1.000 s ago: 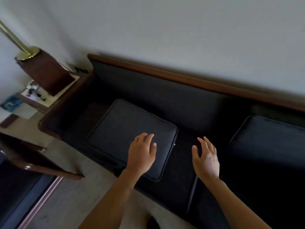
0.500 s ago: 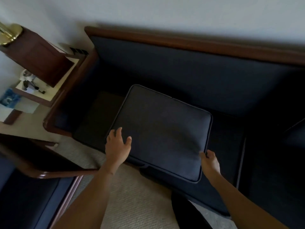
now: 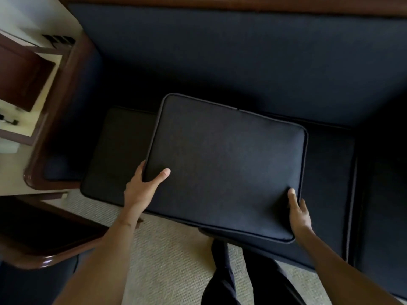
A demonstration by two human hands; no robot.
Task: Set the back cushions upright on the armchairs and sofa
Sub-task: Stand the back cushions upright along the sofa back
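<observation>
Both hands now clamped on the dark cushion (image 3: 224, 168), left hand (image 3: 143, 188) gripping its left edge, right hand (image 3: 297, 212) its right corner, cushion pulled nearer, overhanging the sofa (image 3: 242, 51) seat front

Dark navy sofa (image 3: 242, 51) with a wooden top rail, standing on beige ribbed carpet (image 3: 167, 256). On the sofa's left seat cushion (image 3: 114, 157), a flat navy back cushion (image 3: 226, 168), overhanging the sofa's front edge. Left of the sofa's wooden arm, a pale side table (image 3: 41, 89).
</observation>
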